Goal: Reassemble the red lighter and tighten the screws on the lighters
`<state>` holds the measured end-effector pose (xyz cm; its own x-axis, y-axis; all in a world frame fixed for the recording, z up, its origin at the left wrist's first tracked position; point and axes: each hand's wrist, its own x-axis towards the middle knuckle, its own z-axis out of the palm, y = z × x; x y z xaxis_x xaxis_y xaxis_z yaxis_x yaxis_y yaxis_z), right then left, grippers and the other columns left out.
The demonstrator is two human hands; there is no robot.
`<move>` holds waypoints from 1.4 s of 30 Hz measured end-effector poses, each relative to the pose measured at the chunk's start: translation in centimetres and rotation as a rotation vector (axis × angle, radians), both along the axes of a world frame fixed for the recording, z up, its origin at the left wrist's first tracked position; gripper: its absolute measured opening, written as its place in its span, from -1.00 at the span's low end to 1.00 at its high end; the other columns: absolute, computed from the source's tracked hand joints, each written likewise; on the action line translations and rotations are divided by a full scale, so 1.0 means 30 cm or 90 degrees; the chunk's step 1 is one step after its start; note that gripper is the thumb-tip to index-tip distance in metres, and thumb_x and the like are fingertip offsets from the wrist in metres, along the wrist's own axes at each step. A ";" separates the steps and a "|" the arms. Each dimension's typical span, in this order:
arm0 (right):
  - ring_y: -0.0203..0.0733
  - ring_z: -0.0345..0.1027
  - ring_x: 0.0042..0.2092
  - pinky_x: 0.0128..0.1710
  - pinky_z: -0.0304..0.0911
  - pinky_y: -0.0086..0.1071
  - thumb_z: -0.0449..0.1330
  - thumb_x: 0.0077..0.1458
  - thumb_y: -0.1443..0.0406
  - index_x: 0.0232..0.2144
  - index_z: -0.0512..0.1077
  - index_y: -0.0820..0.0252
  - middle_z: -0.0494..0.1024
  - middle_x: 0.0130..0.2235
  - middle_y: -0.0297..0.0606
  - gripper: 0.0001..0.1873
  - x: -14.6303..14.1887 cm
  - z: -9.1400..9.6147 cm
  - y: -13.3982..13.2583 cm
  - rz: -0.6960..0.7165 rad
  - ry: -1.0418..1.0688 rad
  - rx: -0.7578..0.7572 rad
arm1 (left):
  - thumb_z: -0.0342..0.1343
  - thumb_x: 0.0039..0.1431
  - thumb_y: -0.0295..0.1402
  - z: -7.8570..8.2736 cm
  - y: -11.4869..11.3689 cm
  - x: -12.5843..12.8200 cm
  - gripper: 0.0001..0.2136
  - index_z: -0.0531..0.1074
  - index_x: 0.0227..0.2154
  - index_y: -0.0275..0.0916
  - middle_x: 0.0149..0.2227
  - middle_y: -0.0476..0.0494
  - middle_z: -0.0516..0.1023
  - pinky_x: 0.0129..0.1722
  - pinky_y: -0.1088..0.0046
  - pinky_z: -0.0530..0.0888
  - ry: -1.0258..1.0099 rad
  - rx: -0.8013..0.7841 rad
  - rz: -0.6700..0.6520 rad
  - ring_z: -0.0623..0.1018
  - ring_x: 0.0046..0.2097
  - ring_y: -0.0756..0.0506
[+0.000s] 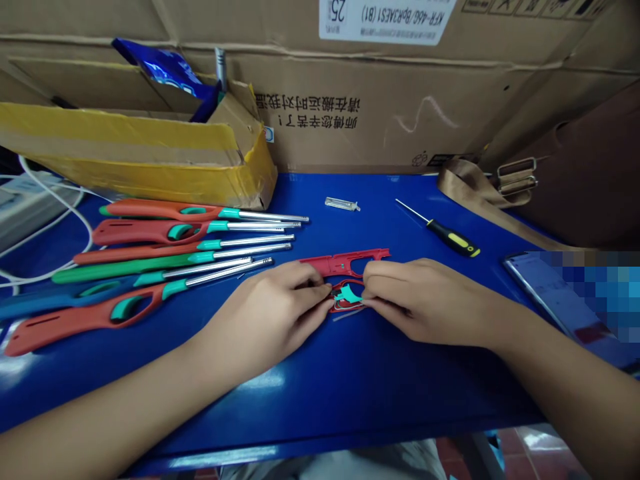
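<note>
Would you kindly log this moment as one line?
left hand: pinching open casing; right hand: pinching casing beside teal trigger; red half-shell: just beyond; screwdriver: untouched

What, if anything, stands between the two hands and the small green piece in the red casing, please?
Nothing visible: the left hand and the right hand are right at the green piece, one on either side. The red shell half lies just beyond it, not between.
</note>
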<state>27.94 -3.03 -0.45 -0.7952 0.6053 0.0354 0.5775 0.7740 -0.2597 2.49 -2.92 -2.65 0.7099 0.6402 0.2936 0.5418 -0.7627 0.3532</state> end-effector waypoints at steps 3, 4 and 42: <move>-0.26 0.28 -0.33 -0.37 0.13 -0.39 0.00 0.34 0.34 -0.33 0.38 0.17 0.45 -0.30 -0.29 -0.80 0.000 0.004 -0.001 -0.006 0.014 -0.014 | 0.00 0.39 -0.34 0.014 -0.012 0.003 -0.73 0.59 -0.10 -0.26 -0.18 -0.21 0.56 -0.18 0.32 0.55 0.056 0.019 -0.002 0.57 -0.18 -0.12; -0.26 0.29 -0.32 -0.36 0.13 -0.38 0.00 0.34 0.34 -0.32 0.38 0.17 0.45 -0.30 -0.29 -0.80 0.001 0.004 -0.001 -0.007 0.017 -0.020 | -0.02 0.39 -0.34 0.019 -0.016 0.003 -0.72 0.59 -0.09 -0.27 -0.18 -0.22 0.55 -0.19 0.30 0.55 0.073 0.023 -0.004 0.57 -0.18 -0.13; -0.38 0.17 -0.46 -0.47 0.08 -0.46 0.32 0.13 0.28 -0.44 0.46 0.18 0.36 -0.44 -0.41 -0.85 -0.024 -0.036 0.030 -0.235 0.200 -0.202 | -0.02 0.41 -0.33 0.006 -0.021 0.023 -0.74 0.58 -0.21 -0.28 -0.31 -0.13 0.52 -0.34 0.39 0.43 0.137 0.062 0.031 0.53 -0.32 -0.09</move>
<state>27.21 -2.14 -1.53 -0.5107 0.8597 0.0073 0.6522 0.3930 -0.6482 3.19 -3.55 -2.46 0.7322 0.6509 0.2005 0.6332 -0.7590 0.1512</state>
